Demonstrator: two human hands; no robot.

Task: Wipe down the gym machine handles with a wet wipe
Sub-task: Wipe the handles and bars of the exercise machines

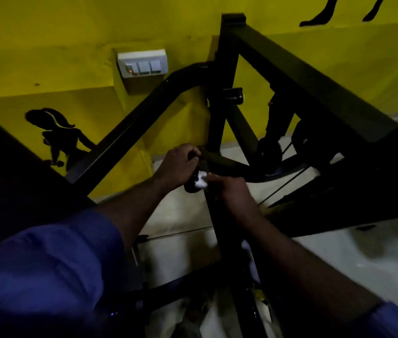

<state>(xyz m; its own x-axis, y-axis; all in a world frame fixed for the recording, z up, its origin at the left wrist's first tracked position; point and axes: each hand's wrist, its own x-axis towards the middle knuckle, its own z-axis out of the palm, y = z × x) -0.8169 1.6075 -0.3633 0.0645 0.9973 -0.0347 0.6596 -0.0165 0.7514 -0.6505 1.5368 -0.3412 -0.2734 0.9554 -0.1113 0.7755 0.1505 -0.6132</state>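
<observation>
- While the left hand [179,164] curls its fingers round the upper part of a short black handle [191,185], the right hand [233,192] grasps a crumpled white wipe [202,181] in its fingertips and presses it to the handle's side.
- The wipe sits between the two hands, touching the handle near its lower end, just below the left hand's knuckles.
- The picture is dim and a little blurred, so how the right hand's fingers lie on the wipe cannot be made out.
- Both forearms are bare, with a blue left sleeve [46,264] bunched near the elbow and a blue right sleeve [392,320] at the lower right corner.
- The handle joins a black machine frame [227,81], whose upright post and slanted bars spread behind and to the right of the hands.
- Beneath the frame lies a pale tiled floor [183,215].
- Behind it all stands a yellow wall [46,45] carrying a white switch plate [141,64] with a small red light, and a black silhouette figure [56,135] lower left.
</observation>
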